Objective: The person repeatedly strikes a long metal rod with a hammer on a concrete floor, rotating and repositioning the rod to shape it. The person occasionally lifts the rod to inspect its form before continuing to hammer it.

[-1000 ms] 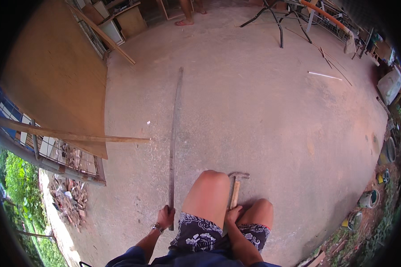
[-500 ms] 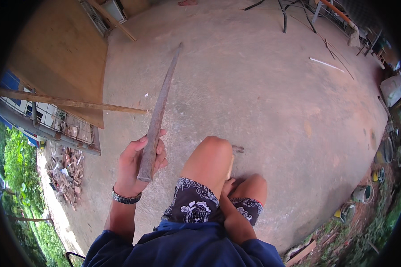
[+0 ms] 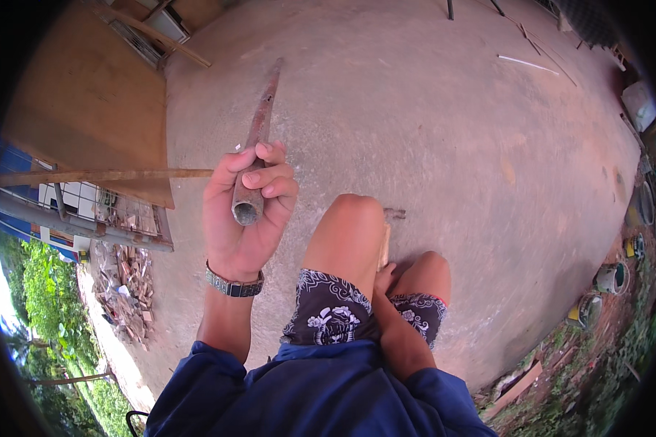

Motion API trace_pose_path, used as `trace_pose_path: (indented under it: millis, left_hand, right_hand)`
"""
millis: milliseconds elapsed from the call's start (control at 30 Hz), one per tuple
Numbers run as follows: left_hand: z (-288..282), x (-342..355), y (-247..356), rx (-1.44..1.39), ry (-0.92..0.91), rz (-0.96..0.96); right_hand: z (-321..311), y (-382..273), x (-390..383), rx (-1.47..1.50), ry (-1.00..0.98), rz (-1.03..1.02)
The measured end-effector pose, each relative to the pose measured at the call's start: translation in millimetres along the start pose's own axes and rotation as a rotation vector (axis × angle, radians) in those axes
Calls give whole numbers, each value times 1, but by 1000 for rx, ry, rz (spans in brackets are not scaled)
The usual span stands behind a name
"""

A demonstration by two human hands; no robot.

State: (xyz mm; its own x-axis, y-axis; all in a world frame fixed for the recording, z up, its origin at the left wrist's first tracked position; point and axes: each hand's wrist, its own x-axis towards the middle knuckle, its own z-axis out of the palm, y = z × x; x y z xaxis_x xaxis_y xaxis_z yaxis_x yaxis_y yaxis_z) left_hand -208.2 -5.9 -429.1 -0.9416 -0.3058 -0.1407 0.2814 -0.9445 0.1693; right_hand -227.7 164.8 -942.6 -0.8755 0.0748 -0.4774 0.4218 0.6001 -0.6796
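Observation:
A long rusty metal pipe (image 3: 262,120) is gripped in my left hand (image 3: 251,193), which is held up in front of me to the left of my knees. My fingers and thumb wrap round the pipe close to its near end. That end is a round hollow opening tilted toward me, while the far end narrows away over the floor. Low between my knees, my right hand (image 3: 385,277) closes on a pale wooden handle (image 3: 384,244), partly hidden by my left thigh. Past my knee shows a dark two-pronged piece (image 3: 395,213); whether it joins the handle I cannot tell.
Concrete floor (image 3: 488,182) spreads around me. At left a wooden bar (image 3: 109,176) crosses before a brown board (image 3: 95,109) and wire mesh, with a rubble heap (image 3: 124,291) below. A white rod (image 3: 528,64) lies far right; buckets (image 3: 611,278) line the right edge.
My left hand has risen and shifted slightly right. The pipe has tipped so that its hollow near end faces me, with my fingers folded over its top. My right hand stays between my knees.

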Motion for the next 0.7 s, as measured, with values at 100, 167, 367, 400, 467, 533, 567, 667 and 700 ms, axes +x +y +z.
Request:
trace_pose_path:
  millis: [100,167,367,400,467,533,567,667,700]
  left_hand:
    - [-3,4,-6,132,21,33]
    - [-7,7,-8,254,-26,9]
    - [-22,7,2,233,-144,-117]
    - [-24,6,4,170,-167,-125]
    - [-26,3,7,75,-201,-129]
    - [-28,0,8,8,-222,-103]
    - [-28,-1,8,-2,-213,-111]
    - [-28,-6,6,-27,-135,-100]
    - [-27,-8,6,-21,-148,-94]
  right_hand:
    - [-1,-3,-2,-38,82,-32]
    - [0,-3,-4,-86,107,-74]
    - [3,-3,-7,-7,160,-111]
    - [3,-3,-6,-10,148,-89]
    - [2,-5,-6,-37,116,-53]
    - [0,-6,-6,-48,86,-23]
    - [0,-6,-6,-48,85,-25]
    - [0,-3,-5,-86,60,0]
    - [2,-2,-3,-143,92,-4]
